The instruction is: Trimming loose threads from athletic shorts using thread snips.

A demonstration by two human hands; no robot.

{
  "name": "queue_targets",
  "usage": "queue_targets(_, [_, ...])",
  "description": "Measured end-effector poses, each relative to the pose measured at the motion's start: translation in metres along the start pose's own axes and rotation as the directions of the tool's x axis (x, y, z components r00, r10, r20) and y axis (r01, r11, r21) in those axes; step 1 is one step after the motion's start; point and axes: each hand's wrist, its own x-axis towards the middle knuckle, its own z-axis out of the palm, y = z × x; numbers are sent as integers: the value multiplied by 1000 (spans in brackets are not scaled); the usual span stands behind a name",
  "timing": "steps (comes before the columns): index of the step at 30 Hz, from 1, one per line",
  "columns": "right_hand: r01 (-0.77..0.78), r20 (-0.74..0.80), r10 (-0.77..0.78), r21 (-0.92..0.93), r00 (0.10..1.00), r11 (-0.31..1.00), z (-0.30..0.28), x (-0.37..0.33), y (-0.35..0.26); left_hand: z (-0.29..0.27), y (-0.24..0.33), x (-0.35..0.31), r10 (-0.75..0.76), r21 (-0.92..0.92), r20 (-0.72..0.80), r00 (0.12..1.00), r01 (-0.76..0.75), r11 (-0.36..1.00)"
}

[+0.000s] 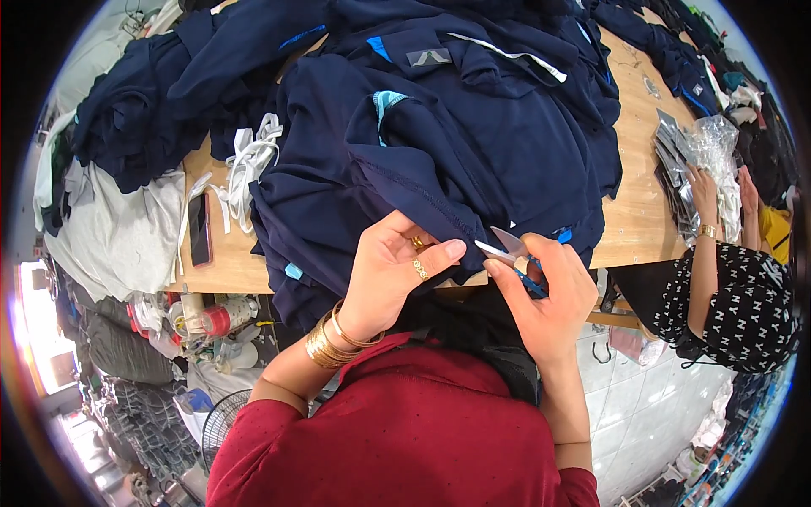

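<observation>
A navy garment (422, 182) lies heaped in front of me, its stitched edge turned up toward my body. My left hand (384, 275) pinches that edge between thumb and fingers. In my right hand (545, 296) is a small pair of scissors (511, 245) with blue handles. Their blades are parted and point left at the cloth, just right of my left thumb. Whether they touch a thread is too small to tell. A light-blue patterned patch (387, 103) shows on a fold, and a bright blue tab (564, 236) lies beyond the right hand.
More navy clothes (127, 127) cover the far left of the wooden table (634, 169). White strips (252, 160), a phone (199, 230) and pale grey cloth (122, 220) lie left. At right, another person's hand (703, 193) touches clear plastic packaging (714, 144).
</observation>
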Motion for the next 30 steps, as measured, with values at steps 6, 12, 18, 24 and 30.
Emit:
queue_targets(6, [-2,19,2,-1,1000,1000,-2,-1,2,1,-1,0,7,9,20,1000,-7,1000])
queue_targets(12, [-17,6,17,63,1000,998,0,0,3,1,-2,1,19,11,10,1000,-19,1000])
queue_targets(18, [-13,21,10,121,1000,993,3,-3,7,-2,-2,2,-17,24,19,1000,17,1000])
queue_targets(24, [-48,-9,51,245,999,968,4,-4,7,-2,-2,2,-20,-11,21,1000,21,1000])
queue_targets(30, [25,-14,-24,72,1000,997,1,-6,8,2,0,0,3,4,8,1000,-3,1000])
